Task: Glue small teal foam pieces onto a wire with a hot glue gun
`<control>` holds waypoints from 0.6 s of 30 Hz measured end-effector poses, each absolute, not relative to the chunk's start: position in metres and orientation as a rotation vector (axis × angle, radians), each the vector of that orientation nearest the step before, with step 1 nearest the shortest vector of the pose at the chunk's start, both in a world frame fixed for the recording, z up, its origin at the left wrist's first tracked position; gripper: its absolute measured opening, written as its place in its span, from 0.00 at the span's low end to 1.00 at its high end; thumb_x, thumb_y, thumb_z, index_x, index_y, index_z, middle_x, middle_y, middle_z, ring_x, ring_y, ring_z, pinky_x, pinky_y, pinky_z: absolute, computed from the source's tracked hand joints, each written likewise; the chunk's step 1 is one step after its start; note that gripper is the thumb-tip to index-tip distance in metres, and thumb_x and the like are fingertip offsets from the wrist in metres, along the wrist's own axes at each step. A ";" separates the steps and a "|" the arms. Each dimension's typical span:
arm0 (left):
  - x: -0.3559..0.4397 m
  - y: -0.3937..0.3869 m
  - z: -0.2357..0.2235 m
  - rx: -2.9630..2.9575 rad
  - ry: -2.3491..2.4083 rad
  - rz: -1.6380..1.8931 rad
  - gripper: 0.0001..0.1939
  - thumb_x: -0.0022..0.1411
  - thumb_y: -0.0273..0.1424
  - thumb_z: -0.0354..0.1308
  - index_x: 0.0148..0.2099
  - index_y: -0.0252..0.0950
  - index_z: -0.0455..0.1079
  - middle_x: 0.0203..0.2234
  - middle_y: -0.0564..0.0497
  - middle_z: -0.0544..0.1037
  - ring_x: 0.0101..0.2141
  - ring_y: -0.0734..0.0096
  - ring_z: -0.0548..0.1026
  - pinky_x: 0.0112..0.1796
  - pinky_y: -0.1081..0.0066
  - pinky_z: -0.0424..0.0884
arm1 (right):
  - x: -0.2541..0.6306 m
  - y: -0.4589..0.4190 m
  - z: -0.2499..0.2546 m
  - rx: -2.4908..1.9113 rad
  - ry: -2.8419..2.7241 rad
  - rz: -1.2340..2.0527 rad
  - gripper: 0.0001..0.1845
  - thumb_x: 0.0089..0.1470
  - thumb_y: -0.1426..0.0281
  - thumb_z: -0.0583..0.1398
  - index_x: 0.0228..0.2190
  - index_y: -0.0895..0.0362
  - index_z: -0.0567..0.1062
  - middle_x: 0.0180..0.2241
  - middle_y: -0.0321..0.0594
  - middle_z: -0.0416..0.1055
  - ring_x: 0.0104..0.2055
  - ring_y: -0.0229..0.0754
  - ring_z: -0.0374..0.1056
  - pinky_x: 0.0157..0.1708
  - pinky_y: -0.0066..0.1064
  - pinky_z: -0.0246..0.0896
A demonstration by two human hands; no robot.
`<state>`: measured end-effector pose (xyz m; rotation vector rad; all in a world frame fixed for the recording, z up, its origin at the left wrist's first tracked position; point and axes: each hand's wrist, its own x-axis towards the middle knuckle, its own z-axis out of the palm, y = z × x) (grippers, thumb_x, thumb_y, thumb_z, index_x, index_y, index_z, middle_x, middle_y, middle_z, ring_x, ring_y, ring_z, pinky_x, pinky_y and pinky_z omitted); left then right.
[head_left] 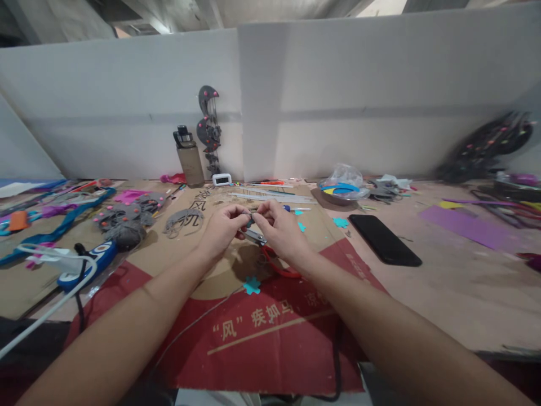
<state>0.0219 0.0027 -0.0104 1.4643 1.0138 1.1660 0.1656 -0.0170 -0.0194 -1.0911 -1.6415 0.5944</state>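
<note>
While hands (222, 231) (282, 228) pinch, scissors (259, 238) aslant, seemingly leftward

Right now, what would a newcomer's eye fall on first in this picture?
Probably the red-printed cardboard, above which the left hand and right hand pinch a small dark piece, red-handled scissors just below them. Next, the black phone lying to the right, and the bottle standing at the back, left of centre.
</note>
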 end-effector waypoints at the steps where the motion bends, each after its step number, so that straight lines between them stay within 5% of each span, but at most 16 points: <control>1: 0.022 0.003 -0.010 1.472 1.010 1.167 0.07 0.48 0.33 0.59 0.29 0.34 0.68 0.22 0.55 0.68 0.21 0.79 0.66 0.19 0.78 0.65 | 0.165 -0.017 -0.021 -1.081 -1.634 0.625 0.09 0.53 0.62 0.54 0.31 0.55 0.65 0.25 0.32 0.65 0.25 0.35 0.61 0.25 0.26 0.52; 18: 0.020 0.005 -0.012 1.664 0.939 1.039 0.11 0.50 0.33 0.59 0.37 0.33 0.72 0.26 0.51 0.74 0.23 0.77 0.71 0.25 0.74 0.70 | 0.171 -0.006 -0.019 -1.101 -1.492 0.800 0.04 0.46 0.68 0.56 0.26 0.56 0.66 0.24 0.32 0.66 0.26 0.35 0.63 0.26 0.27 0.56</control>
